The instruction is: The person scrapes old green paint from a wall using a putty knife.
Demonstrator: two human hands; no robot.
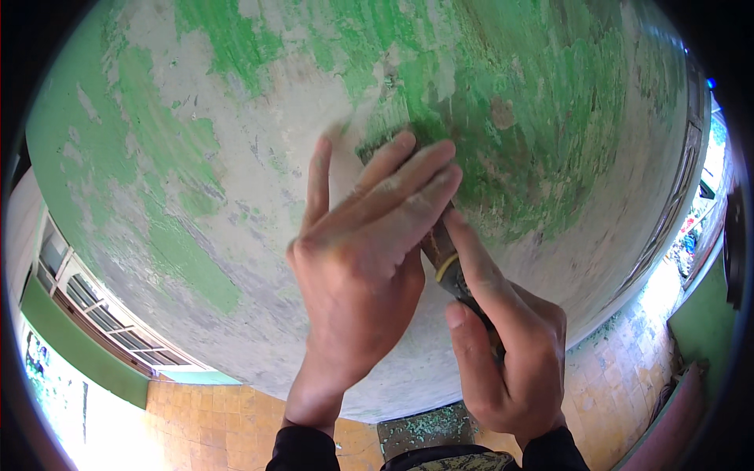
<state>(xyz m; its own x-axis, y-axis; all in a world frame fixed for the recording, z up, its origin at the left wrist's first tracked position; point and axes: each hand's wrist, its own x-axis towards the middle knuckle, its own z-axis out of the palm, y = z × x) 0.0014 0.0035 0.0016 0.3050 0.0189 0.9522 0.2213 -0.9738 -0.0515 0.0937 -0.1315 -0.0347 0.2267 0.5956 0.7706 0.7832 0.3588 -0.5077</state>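
A paint scraper (444, 255) with a dark handle, a yellow band and a worn metal blade lies against the wall (259, 125), whose green paint is patchy over bare grey-white plaster. My right hand (514, 337) is wrapped round the handle, its index finger stretched along the tool toward the blade. Over the blade rests my left hand (353, 251), palm toward the wall, with three fingers pressing on the metal and another finger standing apart to the left. Most of the blade is hidden under those fingers. Its edge meets green paint just above the fingertips.
Green paint flakes lie on a dark mat (428, 430) below me, on a yellow tiled floor (208, 416). At the left is a white-framed window (102, 306) over a green lower wall. Bright openings show at both sides, and a pinkish ledge (667, 420) stands at lower right.
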